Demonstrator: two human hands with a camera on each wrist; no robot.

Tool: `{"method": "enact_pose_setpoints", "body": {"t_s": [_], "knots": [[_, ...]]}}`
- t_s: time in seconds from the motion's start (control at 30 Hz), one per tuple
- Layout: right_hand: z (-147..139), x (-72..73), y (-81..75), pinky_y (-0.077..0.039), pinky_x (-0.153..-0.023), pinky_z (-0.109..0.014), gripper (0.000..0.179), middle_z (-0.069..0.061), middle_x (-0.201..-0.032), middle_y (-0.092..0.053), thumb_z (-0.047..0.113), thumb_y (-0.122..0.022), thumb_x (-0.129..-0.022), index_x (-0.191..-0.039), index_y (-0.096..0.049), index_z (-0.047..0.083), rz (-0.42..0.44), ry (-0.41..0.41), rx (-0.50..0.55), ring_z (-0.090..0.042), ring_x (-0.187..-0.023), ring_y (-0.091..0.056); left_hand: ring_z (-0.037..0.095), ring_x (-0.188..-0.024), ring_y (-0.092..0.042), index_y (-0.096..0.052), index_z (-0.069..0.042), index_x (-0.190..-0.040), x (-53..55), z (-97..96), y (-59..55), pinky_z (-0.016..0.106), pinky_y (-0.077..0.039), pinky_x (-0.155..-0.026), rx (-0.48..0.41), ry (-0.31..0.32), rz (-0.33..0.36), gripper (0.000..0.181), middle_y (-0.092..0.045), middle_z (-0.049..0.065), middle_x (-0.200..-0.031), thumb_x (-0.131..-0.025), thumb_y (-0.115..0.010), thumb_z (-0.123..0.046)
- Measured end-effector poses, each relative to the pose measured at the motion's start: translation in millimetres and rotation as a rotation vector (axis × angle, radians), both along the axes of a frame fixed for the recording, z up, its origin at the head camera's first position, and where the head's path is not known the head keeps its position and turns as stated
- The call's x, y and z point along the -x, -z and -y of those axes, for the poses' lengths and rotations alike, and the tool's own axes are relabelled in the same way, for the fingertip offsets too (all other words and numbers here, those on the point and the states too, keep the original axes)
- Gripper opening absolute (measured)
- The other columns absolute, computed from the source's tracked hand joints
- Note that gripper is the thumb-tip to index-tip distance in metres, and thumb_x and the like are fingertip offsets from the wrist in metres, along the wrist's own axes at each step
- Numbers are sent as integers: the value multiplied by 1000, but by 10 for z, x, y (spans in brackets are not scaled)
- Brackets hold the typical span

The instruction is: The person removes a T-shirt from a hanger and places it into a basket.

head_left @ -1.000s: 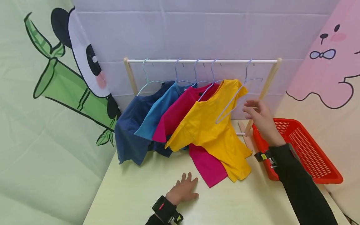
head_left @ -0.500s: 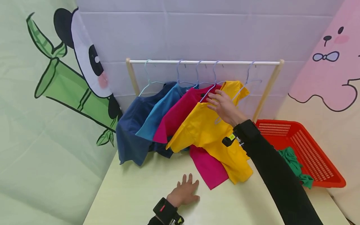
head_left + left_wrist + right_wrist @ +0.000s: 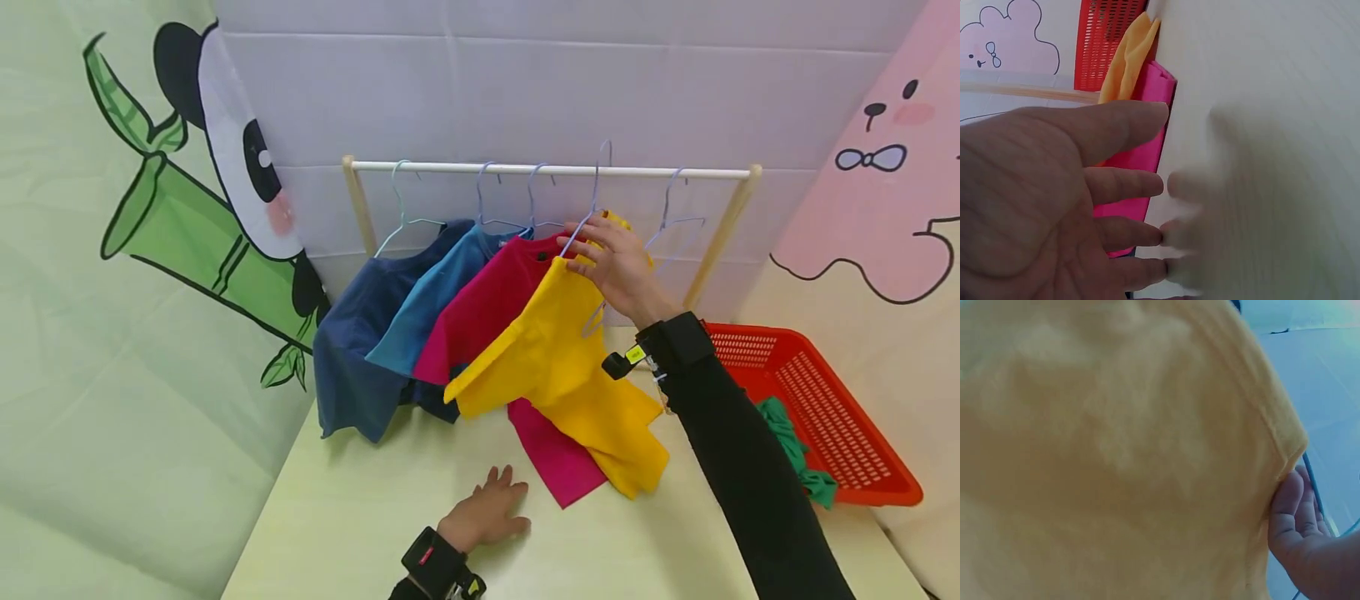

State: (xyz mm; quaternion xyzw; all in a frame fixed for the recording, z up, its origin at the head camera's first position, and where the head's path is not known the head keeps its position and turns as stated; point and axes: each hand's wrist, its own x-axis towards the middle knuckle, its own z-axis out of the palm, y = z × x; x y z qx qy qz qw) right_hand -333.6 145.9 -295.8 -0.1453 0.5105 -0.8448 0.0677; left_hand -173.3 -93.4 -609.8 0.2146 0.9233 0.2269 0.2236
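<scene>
In the head view my right hand (image 3: 618,271) grips a lavender clothes hanger (image 3: 592,200) at the neck of a yellow T-shirt (image 3: 555,342). The hanger's hook stands above the rail of the white-barred clothes rack (image 3: 465,168). In the right wrist view the thumb and fingers (image 3: 1288,506) hold the shirt's edge, and the yellow cloth fills most of that view. My left hand (image 3: 487,508) rests on the tabletop with fingers spread, holding nothing. To the left of the yellow shirt hang a magenta T-shirt (image 3: 487,308), a light blue one (image 3: 427,304) and a navy one (image 3: 356,333).
A bare hanger (image 3: 666,208) hangs near the rack's right end. The red plastic basket (image 3: 832,408) stands at the right with a green cloth (image 3: 795,450) in it, partly behind my right sleeve. The pale table (image 3: 337,517) reaches toward the front, with printed curtains around it.
My right hand came left from near the bare hanger to the yellow shirt's neck and took hold. The shirt's hanger rose, its hook now above the rail. The left hand stayed put.
</scene>
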Motion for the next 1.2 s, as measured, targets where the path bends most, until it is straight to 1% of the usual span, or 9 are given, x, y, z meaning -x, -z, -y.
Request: {"method": "enact_pose_setpoints", "body": {"t_s": [0.17, 0.27, 0.37, 0.47, 0.57, 0.7, 0.87, 1.03, 1.2], "knots": [[-53, -109, -200, -57, -90, -29, 18, -9, -129, -65, 17, -50, -114, -129, -49, 6, -78, -14, 67, -28, -118, -63, 40, -155, -39, -58, -13, -152, -80, 14, -387, 58, -38, -121, 36, -20, 6, 56, -43, 19, -166, -104, -67, -40], [-60, -211, -296, -58, -90, -29, 20, -12, -131, -64, 17, -50, -114, -131, -49, 5, -100, -18, 93, -28, -114, -65, 35, -150, -47, -61, -12, -150, -115, 51, -518, 54, -41, -120, 7, -60, -5, 54, -50, 15, -162, -104, -68, -39], [-47, -352, -368, -60, -86, -29, 21, -14, -129, -65, 16, -53, -113, -130, -50, 5, -94, -14, 111, -27, -107, -67, 31, -134, -60, -64, -9, -145, -130, 102, -611, 54, -47, -114, -89, -104, -54, 46, -62, 13, -150, -105, -68, -32], [-36, -513, -385, -61, -83, -28, 25, -15, -123, -66, 13, -56, -112, -133, -49, 2, -77, -21, 115, -25, -98, -70, 25, -110, -66, -66, -6, -136, -148, 171, -732, 50, -54, -105, -224, -155, -153, 34, -70, 9, -128, -106, -69, -22], [-37, -670, -332, -62, -83, -27, 32, -14, -118, -66, 13, -57, -111, -138, -45, -1, -76, -42, 86, -23, -94, -71, 22, -94, -65, -68, -5, -124, -139, 251, -885, 46, -59, -93, -351, -150, -325, 22, -71, 7, -111, -104, -70, -14], [-34, -843, -201, -62, -83, -25, 35, -12, -112, -66, 12, -56, -111, -139, -42, -2, -83, -52, 39, -21, -91, -72, 22, -97, -69, -70, -5, -127, -111, 323, -1106, 44, -62, -89, -407, -175, -496, 22, -74, 7, -116, -108, -63, -14], [9, -992, -26, -61, -77, -23, 29, -10, -107, -68, 8, -51, -112, -138, -40, 0, -61, -34, 7, -19, -87, -74, 20, -105, -70, -68, -7, -137, -166, 322, -1405, 43, -62, -92, -529, -274, -534, 34, -73, 5, -126, -115, -51, -26], [102, -1089, 148, -62, -75, -23, 36, -8, -101, -71, 5, -50, -112, -144, -32, 0, -26, -28, -20, -18, -84, -76, 17, -106, -69, -64, -5, -143, -310, 198, -1746, 39, -61, -92, -662, -262, -541, 38, -71, 5, -131, -115, -48, -26], [201, -1154, 310, -62, -77, -24, 32, -6, -98, -72, 5, -50, -113, -140, -33, 3, -29, -23, -47, -17, -82, -76, 14, -103, -66, -61, -9, -147, -453, 35, -2028, 31, -59, -82, -661, -259, -526, 42, -70, 2, -131, -114, -52, -33]]}}
